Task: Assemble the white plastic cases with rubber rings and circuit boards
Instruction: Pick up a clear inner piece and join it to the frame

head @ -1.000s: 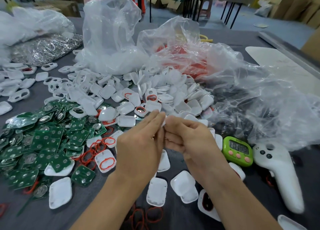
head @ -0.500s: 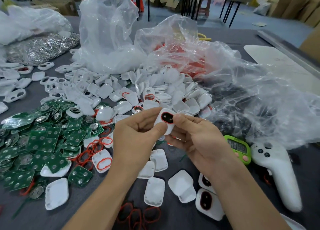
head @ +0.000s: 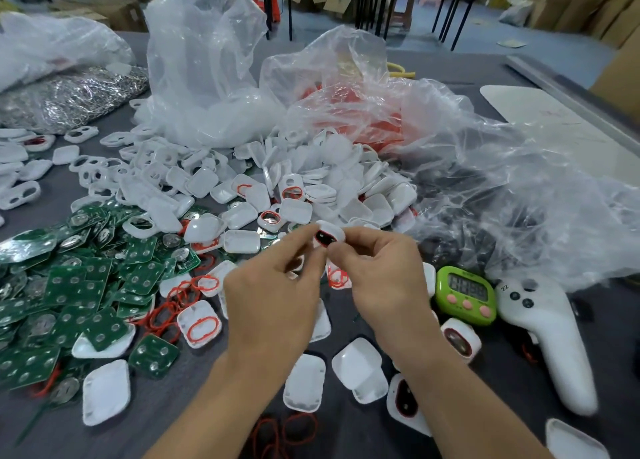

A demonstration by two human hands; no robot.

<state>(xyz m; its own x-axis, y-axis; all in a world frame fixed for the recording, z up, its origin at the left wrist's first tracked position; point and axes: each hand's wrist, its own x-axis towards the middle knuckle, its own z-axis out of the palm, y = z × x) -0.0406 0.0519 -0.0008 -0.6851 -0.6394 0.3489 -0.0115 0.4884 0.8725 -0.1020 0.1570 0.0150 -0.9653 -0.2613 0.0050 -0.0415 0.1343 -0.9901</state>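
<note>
Near edge: loose red rings [head: 287, 431] on the table, partly cut off behind the forearms.
Left hand [head: 273, 306]: seen from the back, fingers curled, tips nipping the case's left edge. The grip itself is hard to make out.
Right hand [head: 384, 278]: thumb and forefinger pinching the case from the right and below.
Case [head: 329, 237]: up off the table between both hands, its red-rimmed dark window facing us. Blurred, so I can't tell what's inside.
Change: a second ago the hands were pressed together and hid it. Now they've parted and it's in plain sight.
Left: green boards [head: 79, 285] heaped.
Right: green timer [head: 464, 294], touching a white controller [head: 543, 337].
Beyond: pile [head: 311, 188] of white shells.
Farthest: clear bags [head: 207, 77], contents veiled.
</note>
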